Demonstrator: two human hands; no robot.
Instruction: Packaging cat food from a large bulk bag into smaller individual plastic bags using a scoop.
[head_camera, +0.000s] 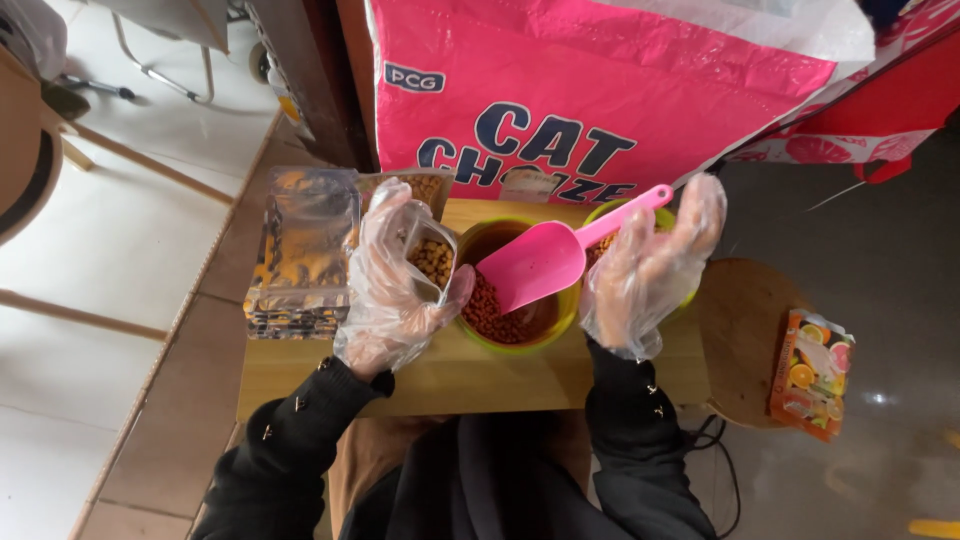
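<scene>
While the left hand (395, 285), gloved in clear plastic, closes around a small clear pouch (432, 262) partly filled with tan kibble just left of the green bowl (515, 335), the right hand (645, 270), gloved too, hovers right of that bowl with fingers spread and clamped on nothing. A pink scoop (545, 262) rests in the bowl over reddish-brown kibble, its handle pointing toward the right hand. Left of the bowl lies a stack of clear pouches (300, 255); behind it stands a big pink feed bag (600, 90).
</scene>
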